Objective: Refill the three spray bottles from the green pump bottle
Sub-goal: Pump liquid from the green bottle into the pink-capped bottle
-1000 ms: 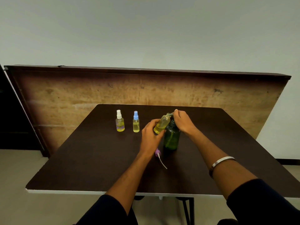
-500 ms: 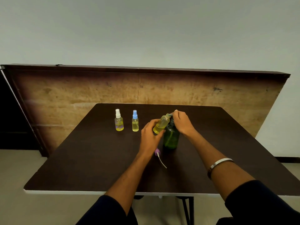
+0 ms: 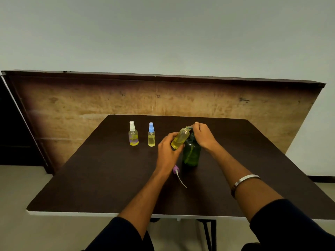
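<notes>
A dark brown table (image 3: 108, 187) fills the room's middle, with a big wooden board (image 3: 90, 105) leaning on the pale wall behind it. Near the front edge come two arms in dark sleeves, and a silver bangle (image 3: 244, 180) sits on the right wrist. A bit farther in lies the purple spray cap (image 3: 175, 168), off its bottle, with its thin tube pointing at the person.

Next comes the left hand (image 3: 167, 151). Its fingers curl round the open spray bottle (image 3: 180, 137), which is tilted with its mouth up at the pump's spout. Touching it stands the green pump bottle (image 3: 191, 153). The right hand (image 3: 204, 135) sits on top of the pump with its fingers bent over the head.

Since a second ago almost nothing has moved — both hands stay in the same place, so the pumping is still going on. The bottle looks mostly full of yellow liquid.

Farthest back stand the blue-capped bottle (image 3: 151, 134) and the white-capped bottle (image 3: 133, 134) — both closed and holding yellow liquid, so they look done.
</notes>
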